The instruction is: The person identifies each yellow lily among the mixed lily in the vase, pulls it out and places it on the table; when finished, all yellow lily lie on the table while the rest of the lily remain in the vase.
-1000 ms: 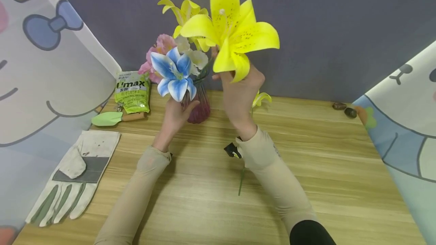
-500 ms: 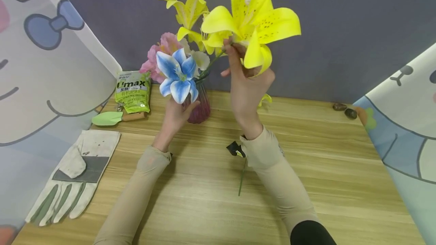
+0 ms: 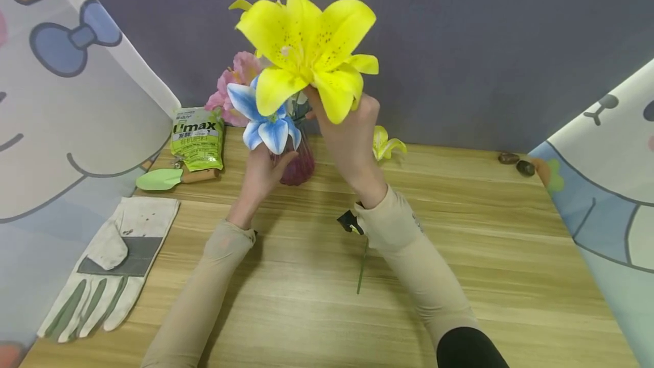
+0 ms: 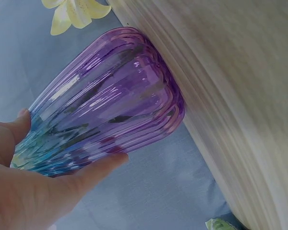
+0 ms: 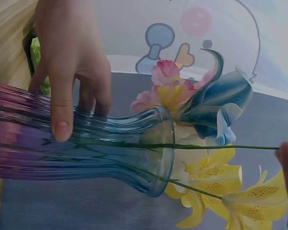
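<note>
My left hand [image 3: 259, 175] grips the ribbed glass vase [image 4: 110, 96], thumb on one side and fingers on the other; the glass runs from pink-purple at the base to blue at the neck. Above the vase mouth, my right hand [image 3: 352, 141] pinches the green stem [image 5: 221, 146] of a large yellow lily [image 3: 306, 50]. This stem runs down through the mouth into the glass. Also in the vase are a blue-and-white lily [image 3: 275, 129], pink blossoms [image 3: 232, 87] and other yellow lilies [image 5: 254, 203], which the held bloom largely covers in the head view.
At the back left are a green Umax bag [image 3: 197, 141], a trowel [image 3: 176, 178] and a work glove [image 3: 114, 268]. Another yellow lily [image 3: 386, 143] lies behind my right arm. A small black piece [image 3: 349, 222] and two stones [image 3: 516, 163] rest on the wooden table [image 3: 485, 254].
My right hand first rose to the right with the yellow lily, then came left and lower, so the bloom now stands over the vase. The left hand has stayed on the vase.
</note>
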Demonstrator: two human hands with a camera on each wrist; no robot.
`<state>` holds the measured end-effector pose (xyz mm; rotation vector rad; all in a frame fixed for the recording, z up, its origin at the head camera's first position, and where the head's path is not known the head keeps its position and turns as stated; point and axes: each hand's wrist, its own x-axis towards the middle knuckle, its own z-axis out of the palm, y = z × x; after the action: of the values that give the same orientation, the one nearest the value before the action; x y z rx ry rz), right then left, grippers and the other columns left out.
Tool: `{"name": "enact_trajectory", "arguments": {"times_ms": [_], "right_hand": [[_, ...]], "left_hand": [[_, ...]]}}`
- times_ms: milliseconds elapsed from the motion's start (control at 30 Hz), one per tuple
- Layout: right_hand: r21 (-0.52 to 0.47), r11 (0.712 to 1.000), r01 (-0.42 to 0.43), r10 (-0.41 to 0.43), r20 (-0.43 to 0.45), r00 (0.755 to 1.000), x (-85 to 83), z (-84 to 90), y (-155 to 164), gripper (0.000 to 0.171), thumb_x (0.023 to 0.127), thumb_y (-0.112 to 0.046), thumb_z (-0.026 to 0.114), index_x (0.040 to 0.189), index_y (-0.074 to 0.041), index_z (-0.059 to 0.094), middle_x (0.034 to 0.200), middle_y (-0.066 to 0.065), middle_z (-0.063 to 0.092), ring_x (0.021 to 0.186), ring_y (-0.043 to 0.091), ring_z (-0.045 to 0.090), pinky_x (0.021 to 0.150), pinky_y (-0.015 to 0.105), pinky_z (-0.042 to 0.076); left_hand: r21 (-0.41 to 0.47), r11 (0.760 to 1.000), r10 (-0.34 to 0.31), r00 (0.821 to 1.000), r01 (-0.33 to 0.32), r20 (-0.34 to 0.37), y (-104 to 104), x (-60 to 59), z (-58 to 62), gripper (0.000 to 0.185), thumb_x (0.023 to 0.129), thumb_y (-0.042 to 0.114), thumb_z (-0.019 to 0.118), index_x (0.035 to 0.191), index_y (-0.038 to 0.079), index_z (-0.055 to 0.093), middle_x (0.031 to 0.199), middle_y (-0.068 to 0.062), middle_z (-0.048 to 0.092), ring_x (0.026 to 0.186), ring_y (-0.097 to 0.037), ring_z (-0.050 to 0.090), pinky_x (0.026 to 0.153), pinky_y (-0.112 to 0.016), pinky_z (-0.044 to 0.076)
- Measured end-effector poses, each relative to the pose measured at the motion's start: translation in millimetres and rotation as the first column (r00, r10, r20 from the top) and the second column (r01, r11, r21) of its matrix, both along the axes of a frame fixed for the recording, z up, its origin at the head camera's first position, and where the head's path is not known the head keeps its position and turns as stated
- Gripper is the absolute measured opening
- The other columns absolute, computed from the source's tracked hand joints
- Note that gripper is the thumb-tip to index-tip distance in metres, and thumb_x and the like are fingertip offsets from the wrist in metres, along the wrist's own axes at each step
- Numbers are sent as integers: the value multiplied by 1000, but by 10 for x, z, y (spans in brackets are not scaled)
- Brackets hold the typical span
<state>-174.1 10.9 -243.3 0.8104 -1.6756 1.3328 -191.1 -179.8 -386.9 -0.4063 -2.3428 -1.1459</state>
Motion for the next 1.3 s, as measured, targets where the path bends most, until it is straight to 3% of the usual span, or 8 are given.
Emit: {"name": "enact_trajectory", "arguments": {"times_ms": [233, 333, 433, 533, 733, 1033, 1200, 1300], "right_hand": [[-193, 969, -155, 149, -42, 988, -32, -25, -23, 10, 98, 9, 70, 107, 14, 67, 89, 24, 72, 60, 33, 68, 63, 29, 59], [-337, 905, -258, 235, -109, 966, -35, -22, -27, 11, 97, 17, 63, 108, 20, 62, 93, 22, 71, 64, 28, 67, 62, 30, 59], [-441, 840, -316, 257, -190, 948, -39, 45, -6, 17, 95, 22, 60, 113, 22, 60, 101, 21, 71, 77, 27, 69, 62, 33, 59], [-473, 827, -303, 220, -223, 950, -50, 131, 38, 19, 94, 25, 60, 113, 22, 60, 100, 21, 73, 83, 29, 71, 60, 34, 60], [-557, 789, -258, 176, -197, 964, -51, 290, 149, 19, 95, 25, 56, 105, 15, 68, 95, 22, 74, 86, 34, 73, 57, 31, 59], [-706, 673, -222, 190, -125, 974, 41, 510, 460, 21, 97, 23, 56, 102, 8, 71, 94, 26, 72, 81, 38, 70, 49, 27, 52], [-757, 608, -241, 186, -160, 970, 76, 602, 744, 19, 101, 20, 53, 104, 11, 69, 95, 32, 69, 78, 43, 67, 45, 27, 48], [-774, 587, -237, 177, -163, 971, 92, 631, 936, 19, 103, 18, 50, 106, 13, 68, 95, 32, 67, 74, 42, 64, 45, 26, 46]], "left_hand": [[-3, 1000, 16, 1000, -16, -3, 0, -5, -12, 33, 96, 7, 82, 116, -9, 61, 81, -15, 54, 73, -33, 54, 68, -47, 45], [-1, 1000, 20, 1000, -20, -7, 5, -11, -17, 33, 95, 7, 83, 116, -9, 63, 82, -15, 56, 75, -34, 55, 70, -49, 46], [0, 1000, 22, 1000, -22, -21, 11, -17, -18, 34, 94, 7, 84, 115, -9, 63, 82, -15, 56, 76, -33, 56, 71, -49, 46], [6, 1000, 9, 1000, -9, -28, 12, -21, -15, 34, 94, 6, 84, 115, -9, 61, 81, -14, 53, 73, -33, 53, 68, -46, 44], [3, 1000, 7, 1000, -7, -20, 12, -18, -10, 36, 93, 5, 84, 117, -10, 62, 82, -14, 53, 74, -32, 54, 69, -45, 44], [9, 1000, 6, 1000, -6, -20, 0, -16, -27, 28, 94, 6, 83, 107, -6, 61, 80, -13, 53, 72, -30, 52, 67, -43, 43], [9, 1000, 8, 1000, -8, -27, 0, -27, -36, 37, 93, 5, 84, 118, -9, 61, 87, -16, 54, 78, -33, 54, 73, -48, 45], [14, 1000, 6, 999, -5, -34, 2, -29, -31, 37, 93, 4, 84, 118, -10, 61, 88, -16, 54, 77, -33, 54, 73, -48, 45]]}}
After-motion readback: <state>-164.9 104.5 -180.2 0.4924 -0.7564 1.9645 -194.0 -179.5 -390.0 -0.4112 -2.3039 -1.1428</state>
